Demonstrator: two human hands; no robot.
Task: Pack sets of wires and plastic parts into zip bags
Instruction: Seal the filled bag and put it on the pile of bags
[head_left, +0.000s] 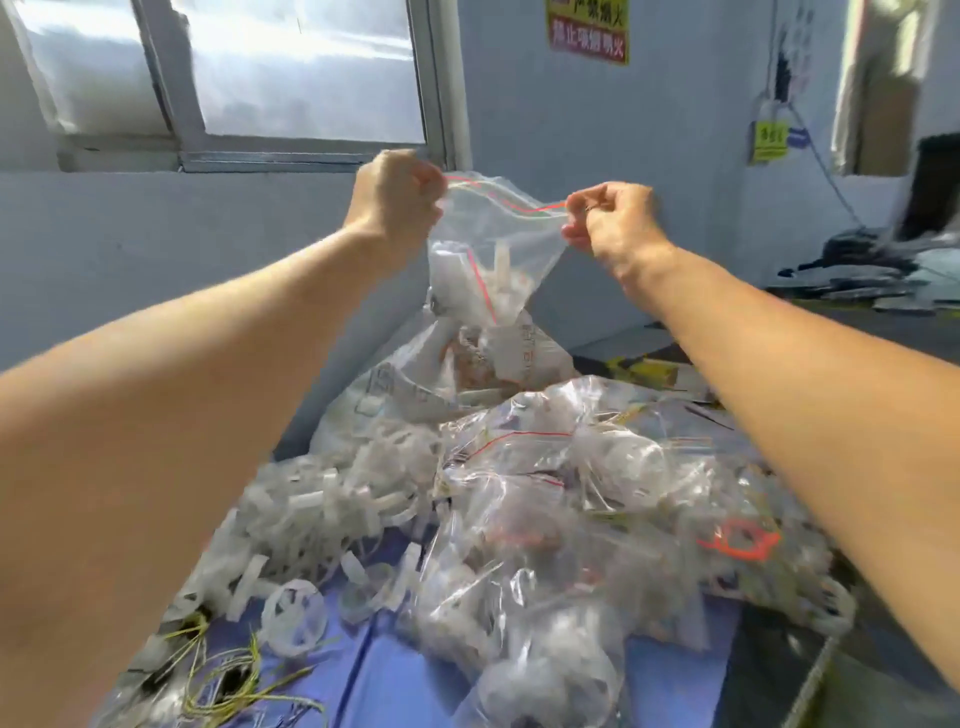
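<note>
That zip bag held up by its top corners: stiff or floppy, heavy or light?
Probably floppy: the zip bag sags between the left hand and right hand. Likely light, since fingertip pinches carry it. The white plastic parts bunch at the bottom, so it may swing.

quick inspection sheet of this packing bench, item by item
surface: blue table, mostly covered
job's things: zip bag held up, white parts inside, top looks open; loose plastic parts heaped; yellow-green wires at near left
clutter: filled bags piled at right; large sack behind them
hands: left hand and right hand each pinch a top corner of the zip bag
cables: wall cable hanging at far right
surroundings: window; wall sign
</note>
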